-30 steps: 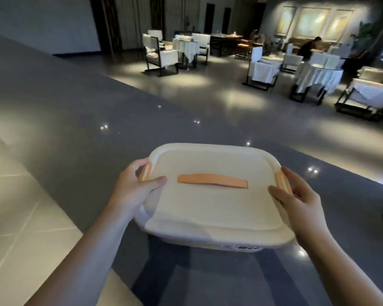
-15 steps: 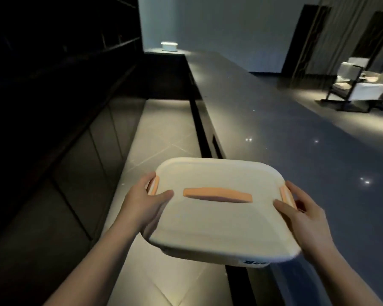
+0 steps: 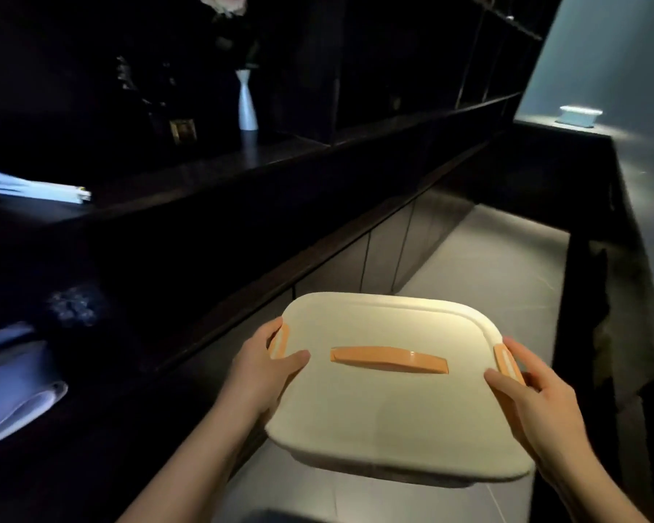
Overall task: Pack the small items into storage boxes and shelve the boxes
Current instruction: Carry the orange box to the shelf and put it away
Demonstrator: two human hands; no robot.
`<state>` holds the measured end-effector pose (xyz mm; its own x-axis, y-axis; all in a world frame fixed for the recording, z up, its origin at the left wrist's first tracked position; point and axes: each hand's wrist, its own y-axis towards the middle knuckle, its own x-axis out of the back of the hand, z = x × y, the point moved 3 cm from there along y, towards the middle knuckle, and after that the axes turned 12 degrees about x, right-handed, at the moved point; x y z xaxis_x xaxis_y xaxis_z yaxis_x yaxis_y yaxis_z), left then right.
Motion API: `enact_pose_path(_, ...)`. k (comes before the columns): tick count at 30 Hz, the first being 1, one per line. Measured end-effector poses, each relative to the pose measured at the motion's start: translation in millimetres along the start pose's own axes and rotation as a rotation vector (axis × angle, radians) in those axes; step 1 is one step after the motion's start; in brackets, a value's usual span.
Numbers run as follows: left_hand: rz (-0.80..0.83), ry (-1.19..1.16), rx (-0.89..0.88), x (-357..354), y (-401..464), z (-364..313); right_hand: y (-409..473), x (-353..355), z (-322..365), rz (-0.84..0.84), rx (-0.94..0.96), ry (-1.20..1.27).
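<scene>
Storage box (image 3: pixel 386 405) is carried mid-air, lid on, left hand (image 3: pixel 259 368) and right hand (image 3: pixel 540 402) gripping its side clips — long axis runs hand to hand. Dark shelf (image 3: pixel 212 171) lies up and to the left, so left hand's nearer imo.

We face a dark shelving unit (image 3: pixel 318 69) that fills the view from nine o'clock round to one o'clock, its compartments mostly lost in shadow. On its ledge (image 3: pixel 223 168) at eleven o'clock we see a slim white vase (image 3: pixel 247 101) standing upright, with pale blossoms (image 3: pixel 221 1) at twelve o'clock above it. Below the ledge runs a row of grey cabinet doors (image 3: pixel 386 247). A pale tiled floor (image 3: pixel 499 266), softly lit, stretches away toward two o'clock, bordered on its right by a dark counter (image 3: pixel 642 190). At one o'clock a blue-grey wall (image 3: pixel 612 50) catches light behind a small white container (image 3: pixel 580 115) resting on the counter's far corner.
</scene>
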<state>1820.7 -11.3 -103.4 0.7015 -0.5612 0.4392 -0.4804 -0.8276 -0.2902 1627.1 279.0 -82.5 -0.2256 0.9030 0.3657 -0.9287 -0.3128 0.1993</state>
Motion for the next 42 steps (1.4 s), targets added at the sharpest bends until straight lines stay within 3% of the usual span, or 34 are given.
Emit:
enact_pose_path(9, -0.353, -0.265, 0.218, 29.0, 0.0, 31.0, 118.9, -116.5, 6.3, 0.461, 0.074, 0.204)
enact_pose_path(18, -0.584, -0.333, 0.354, 64.7, -4.8, 75.2, 136.5, -231.9, 21.2, 0.766, 0.095, 0.263)
enact_pose_path(38, -0.603, -0.317, 0.453, 90.1, 160.6, 81.6, 239.4, -420.2, 23.7, 0.862, 0.090, 0.301)
enact_pose_path(42, -0.680, -0.300, 0.495, 95.6, 183.5, 78.8, 256.9, -458.9, 12.0, 0.847, 0.021, 0.341)
